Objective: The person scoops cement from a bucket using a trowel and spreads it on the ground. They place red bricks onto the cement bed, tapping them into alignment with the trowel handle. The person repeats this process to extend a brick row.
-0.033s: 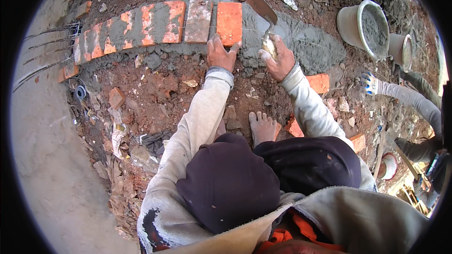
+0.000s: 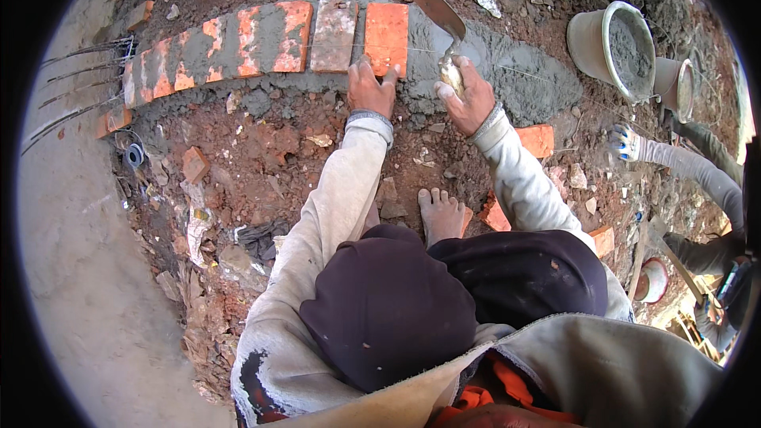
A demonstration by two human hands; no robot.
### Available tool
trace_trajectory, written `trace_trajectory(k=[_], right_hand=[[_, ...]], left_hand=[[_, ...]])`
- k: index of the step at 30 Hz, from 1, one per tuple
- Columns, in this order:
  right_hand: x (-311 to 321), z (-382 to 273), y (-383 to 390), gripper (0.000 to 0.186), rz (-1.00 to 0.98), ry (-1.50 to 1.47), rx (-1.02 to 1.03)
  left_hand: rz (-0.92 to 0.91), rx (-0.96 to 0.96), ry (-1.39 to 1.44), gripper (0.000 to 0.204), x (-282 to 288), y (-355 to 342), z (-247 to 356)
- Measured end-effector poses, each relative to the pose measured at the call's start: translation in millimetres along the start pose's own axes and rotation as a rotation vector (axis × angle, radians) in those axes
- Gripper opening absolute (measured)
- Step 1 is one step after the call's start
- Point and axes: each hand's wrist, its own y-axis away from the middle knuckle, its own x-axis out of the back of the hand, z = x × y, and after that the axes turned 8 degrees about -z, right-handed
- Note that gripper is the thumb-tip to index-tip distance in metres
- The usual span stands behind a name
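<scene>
Two bare hands are at the far wall course. The left hand (image 2: 370,95) has its fingers and thumb at the near end of an orange brick (image 2: 387,36), touching it, though I cannot tell whether it clasps firmly or only steadies. The right hand (image 2: 469,99) is closed around the pale handle of a trowel (image 2: 430,1), whose blade points far and left.

The step looks like setting this brick into the wet mortar (image 2: 531,71). As I judge it, the next move calls for lining it up with its neighbour and pressing it level before letting go.

The brick lies at the right end of the row, with bare mortar to its right and a narrow gap separating it from a greyish brick (image 2: 333,36) on its left. Its upper face is bright orange-red, flat and mostly clean, while bricks farther left (image 2: 295,32) carry thick grey smears.
</scene>
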Motion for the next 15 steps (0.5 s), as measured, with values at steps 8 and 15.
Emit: trace_trajectory(k=[8,15], right_hand=[[2,-6,-19,0.038,0.092,-0.344,-0.082],[-9,-29,-80,0.034,0.200,-0.308,0.173]], left_hand=[[-0.021,-0.024,-0.137,0.080,3,2,10],[0.019,-0.112,-0.265,0.072,-8,3,-12]])
